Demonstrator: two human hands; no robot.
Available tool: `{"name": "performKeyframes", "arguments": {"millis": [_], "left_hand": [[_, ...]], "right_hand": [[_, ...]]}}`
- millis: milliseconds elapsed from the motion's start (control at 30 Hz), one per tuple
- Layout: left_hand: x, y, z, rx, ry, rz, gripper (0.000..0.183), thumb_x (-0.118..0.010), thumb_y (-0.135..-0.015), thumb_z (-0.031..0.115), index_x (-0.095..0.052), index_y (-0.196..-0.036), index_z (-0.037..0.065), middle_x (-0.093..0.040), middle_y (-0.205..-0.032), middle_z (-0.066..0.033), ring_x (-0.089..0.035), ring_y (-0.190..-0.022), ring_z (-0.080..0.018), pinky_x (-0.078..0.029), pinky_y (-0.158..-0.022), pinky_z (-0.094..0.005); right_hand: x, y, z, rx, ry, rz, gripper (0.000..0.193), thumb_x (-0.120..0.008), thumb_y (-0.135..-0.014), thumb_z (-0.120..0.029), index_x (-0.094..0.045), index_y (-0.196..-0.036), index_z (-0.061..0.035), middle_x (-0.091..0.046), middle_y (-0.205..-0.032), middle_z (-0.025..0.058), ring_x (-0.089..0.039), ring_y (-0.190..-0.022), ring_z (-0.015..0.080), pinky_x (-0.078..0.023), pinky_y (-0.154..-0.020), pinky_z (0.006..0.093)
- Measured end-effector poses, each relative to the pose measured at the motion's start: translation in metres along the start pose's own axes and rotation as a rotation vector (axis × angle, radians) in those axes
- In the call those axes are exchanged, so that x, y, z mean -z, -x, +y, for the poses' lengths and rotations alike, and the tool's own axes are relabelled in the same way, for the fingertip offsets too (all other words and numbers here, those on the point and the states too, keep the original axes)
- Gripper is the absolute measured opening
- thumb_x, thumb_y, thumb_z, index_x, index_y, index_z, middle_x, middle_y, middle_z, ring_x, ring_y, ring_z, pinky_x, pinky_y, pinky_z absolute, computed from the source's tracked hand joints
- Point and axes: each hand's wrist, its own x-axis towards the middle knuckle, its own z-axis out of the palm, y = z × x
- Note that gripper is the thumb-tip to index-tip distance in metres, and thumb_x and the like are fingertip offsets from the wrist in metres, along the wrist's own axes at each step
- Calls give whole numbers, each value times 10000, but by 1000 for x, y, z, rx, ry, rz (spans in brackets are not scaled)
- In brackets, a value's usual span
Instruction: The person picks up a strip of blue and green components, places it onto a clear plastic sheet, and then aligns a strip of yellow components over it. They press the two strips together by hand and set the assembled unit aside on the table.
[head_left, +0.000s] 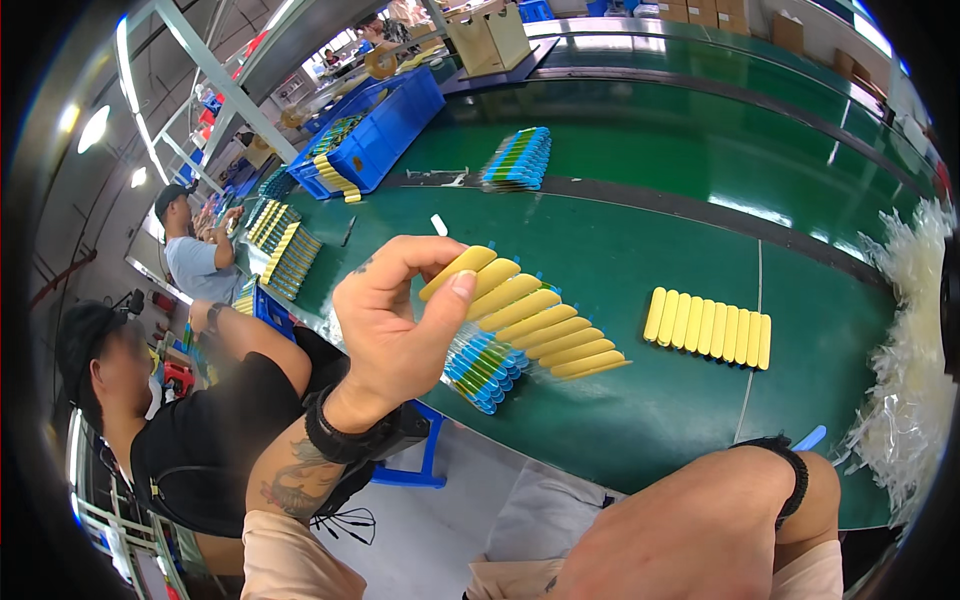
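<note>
My left hand (405,320) is raised over the table's near edge, with thumb and fingers pinching the top end of a slanting row of yellow nail files (540,322). The row fans down to the right, its lower end off my fingers. Just below it, a stack of blue-and-green nail files (485,370) in clear wrap lies on the table. My right hand (680,525) is close at the lower edge, bent inward at the wrist, its back showing and its fingers hidden. Beyond that wrist shows the end of a light blue strip (810,438).
The green table (640,420) bears a neat row of yellow files (708,328) at right and a wrapped blue stack (518,160) farther back. Clear plastic sleeves (905,370) pile up at the right edge. A blue crate (375,135) stands far left. Two people sit at left.
</note>
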Motion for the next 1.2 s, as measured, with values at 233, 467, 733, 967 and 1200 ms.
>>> {"name": "performKeyframes", "arguments": {"millis": [233, 467, 733, 967, 1200], "left_hand": [[4, 1, -1, -13, -19, 4, 163, -685, -861, -37, -677, -1024, -43, -683, -922, -61, -577, -798, -93, -469, -754, -249], [5, 2, -1, 18, -10, 3, 159, -683, -861, -39, -678, -1020, -42, -679, -929, -61, -575, -799, -91, -468, -755, -247], [3, 2, -1, 5, -14, 2, 167, -693, -859, -34, -676, -1025, -42, -688, -922, -57, -579, -794, -90, -472, -748, -245], [5, 4, -3, -23, -14, 10, 167, -695, -859, -34, -677, -1024, -41, -692, -912, -54, -584, -786, -89, -475, -738, -241], [6, 5, -2, 1, -8, 30, 163, -698, -856, -35, -680, -1018, -37, -691, -898, -53, -581, -777, -90, -473, -735, -241]], "right_hand": [[3, -2, -8, -107, 17, -34, 548, -731, -839, -503, -623, -879, 33, -650, -826, 222, -651, -804, 389, -486, -664, 426], [-6, -3, -5, -32, 117, 30, 610, -704, -852, -558, -615, -828, 45, -647, -801, 232, -656, -795, 388, -484, -654, 431], [-2, -4, -3, -102, 69, -51, 597, -706, -854, -551, -618, -814, 37, -646, -811, 259, -645, -825, 441, -483, -668, 459], [0, -5, 0, -56, 119, -61, 541, -725, -851, -502, -625, -839, 29, -652, -825, 259, -645, -840, 443, -485, -683, 464], [1, -4, 3, 53, -9, -37, 500, -740, -848, -464, -642, -870, 26, -670, -844, 248, -651, -836, 432, -487, -678, 464]]}}
